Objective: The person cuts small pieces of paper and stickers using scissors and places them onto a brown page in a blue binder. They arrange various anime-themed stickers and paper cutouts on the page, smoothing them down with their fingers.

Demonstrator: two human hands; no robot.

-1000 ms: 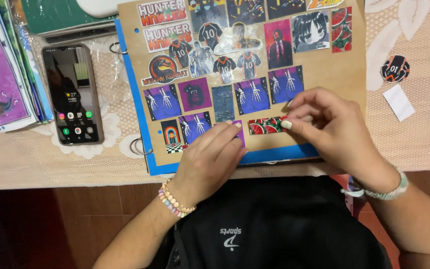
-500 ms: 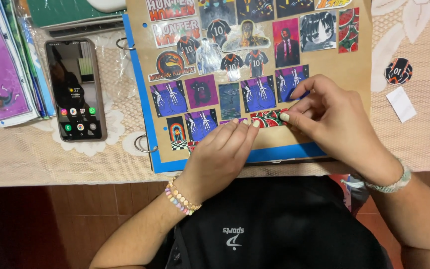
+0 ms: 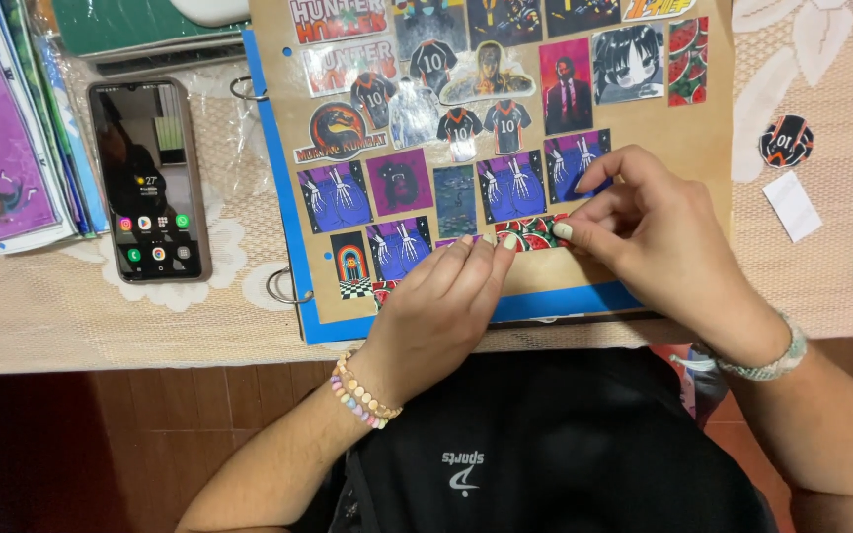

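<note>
Pressing my left hand (image 3: pixel 441 311) flat beside the watermelon sticker (image 3: pixel 530 235) at the brown sheet's (image 3: pixel 703 138) lower edge; its fingers have slid closer since a second ago. My right hand (image 3: pixel 659 242) pinches the sticker's end.

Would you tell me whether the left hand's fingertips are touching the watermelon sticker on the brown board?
Touching. The head view shows the left hand with its fingertips pressed on the watermelon sticker's left edge, no gap visible.
</note>
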